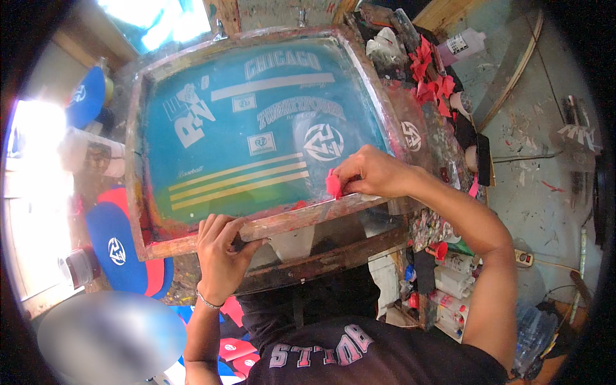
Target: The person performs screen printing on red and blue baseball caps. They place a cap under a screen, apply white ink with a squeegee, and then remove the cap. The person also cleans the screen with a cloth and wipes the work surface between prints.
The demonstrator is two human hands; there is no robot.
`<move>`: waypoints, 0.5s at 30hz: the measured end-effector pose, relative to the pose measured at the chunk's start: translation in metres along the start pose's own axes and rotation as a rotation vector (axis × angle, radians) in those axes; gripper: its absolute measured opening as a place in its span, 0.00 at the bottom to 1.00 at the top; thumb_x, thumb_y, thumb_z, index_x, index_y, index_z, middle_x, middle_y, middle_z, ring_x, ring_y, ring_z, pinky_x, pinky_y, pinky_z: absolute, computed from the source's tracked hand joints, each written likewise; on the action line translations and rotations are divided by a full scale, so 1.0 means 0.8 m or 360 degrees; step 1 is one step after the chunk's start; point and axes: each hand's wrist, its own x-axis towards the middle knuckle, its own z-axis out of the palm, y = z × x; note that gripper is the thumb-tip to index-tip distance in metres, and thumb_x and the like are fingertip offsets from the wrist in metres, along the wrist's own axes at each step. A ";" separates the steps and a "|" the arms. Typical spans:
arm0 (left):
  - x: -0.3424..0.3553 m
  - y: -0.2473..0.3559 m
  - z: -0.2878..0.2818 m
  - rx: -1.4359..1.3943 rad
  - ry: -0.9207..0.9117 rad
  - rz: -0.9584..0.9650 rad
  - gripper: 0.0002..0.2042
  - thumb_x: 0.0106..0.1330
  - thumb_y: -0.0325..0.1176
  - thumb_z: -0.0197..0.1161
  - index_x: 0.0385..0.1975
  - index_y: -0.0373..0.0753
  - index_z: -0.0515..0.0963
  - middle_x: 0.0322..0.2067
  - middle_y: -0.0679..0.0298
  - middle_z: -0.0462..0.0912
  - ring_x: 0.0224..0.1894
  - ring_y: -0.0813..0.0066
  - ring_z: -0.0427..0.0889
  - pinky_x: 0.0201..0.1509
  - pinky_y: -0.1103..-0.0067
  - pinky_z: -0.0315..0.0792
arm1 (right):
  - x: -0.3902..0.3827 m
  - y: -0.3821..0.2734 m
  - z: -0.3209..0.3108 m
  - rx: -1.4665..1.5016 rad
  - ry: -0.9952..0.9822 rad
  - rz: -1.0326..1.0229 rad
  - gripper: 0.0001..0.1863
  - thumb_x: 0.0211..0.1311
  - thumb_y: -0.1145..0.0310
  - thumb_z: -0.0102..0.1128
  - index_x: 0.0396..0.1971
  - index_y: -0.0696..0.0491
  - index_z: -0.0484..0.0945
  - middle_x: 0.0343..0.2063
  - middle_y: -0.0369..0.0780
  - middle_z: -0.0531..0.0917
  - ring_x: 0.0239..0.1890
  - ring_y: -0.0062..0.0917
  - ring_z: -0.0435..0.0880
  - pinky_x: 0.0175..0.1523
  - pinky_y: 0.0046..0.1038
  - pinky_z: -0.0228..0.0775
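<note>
A screen-printing screen point(231, 135) with teal mesh, white and yellow designs and a worn wooden frame point(289, 221) fills the middle, red stains along its lower edge. My left hand point(223, 247) grips the lower rail of that frame left of centre, fingers bent over it. Nearer the lower right corner, my right hand point(362, 173) pinches a crumpled red-pink scrap point(333, 185) against the inner edge of the screen, just right of the yellow stripes.
Blue and red cap panels point(99, 228) lie left, beside a bottle point(81, 268). A blue piece point(83, 102) sits upper left. Red scraps point(436, 86), a white bag point(385, 48) and a pink-liquid bottle point(462, 48) are upper right. A cluttered shelf point(449, 289) stands lower right.
</note>
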 end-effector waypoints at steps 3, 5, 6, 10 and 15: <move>-0.001 -0.002 0.002 -0.0004 0.0012 0.0017 0.22 0.40 0.32 0.83 0.37 0.36 0.84 0.31 0.62 0.80 0.35 0.60 0.75 0.43 0.68 0.68 | -0.011 0.006 -0.015 -0.0175 0.0088 0.0165 0.07 0.56 0.76 0.67 0.35 0.55 0.85 0.33 0.48 0.86 0.39 0.41 0.87 0.46 0.40 0.77; 0.002 0.000 0.001 -0.0001 0.0020 0.0040 0.22 0.40 0.32 0.83 0.37 0.36 0.84 0.31 0.62 0.80 0.35 0.60 0.75 0.43 0.68 0.68 | -0.008 0.023 -0.030 -0.0411 0.0276 0.0198 0.08 0.56 0.77 0.66 0.37 0.56 0.85 0.35 0.48 0.86 0.40 0.41 0.87 0.46 0.39 0.77; 0.005 0.003 0.000 -0.0009 0.0025 0.0058 0.21 0.40 0.32 0.83 0.37 0.36 0.84 0.31 0.62 0.80 0.35 0.60 0.75 0.43 0.68 0.68 | -0.001 0.041 -0.039 -0.0588 0.0396 0.0195 0.10 0.56 0.79 0.65 0.39 0.56 0.86 0.36 0.47 0.85 0.41 0.41 0.86 0.47 0.38 0.77; 0.006 0.004 0.000 -0.0033 0.0015 0.0039 0.21 0.40 0.31 0.83 0.36 0.36 0.84 0.31 0.62 0.80 0.35 0.60 0.75 0.43 0.68 0.68 | 0.021 0.036 -0.023 -0.0381 0.0224 -0.0140 0.13 0.55 0.81 0.64 0.40 0.55 0.87 0.40 0.44 0.86 0.43 0.35 0.87 0.48 0.34 0.78; 0.001 0.000 0.001 0.0004 0.0014 0.0029 0.21 0.39 0.30 0.82 0.36 0.36 0.84 0.30 0.62 0.79 0.34 0.60 0.75 0.42 0.69 0.68 | -0.012 0.046 -0.057 -0.0234 -0.0233 -0.0007 0.15 0.51 0.83 0.64 0.37 0.53 0.89 0.39 0.44 0.88 0.42 0.31 0.88 0.46 0.32 0.79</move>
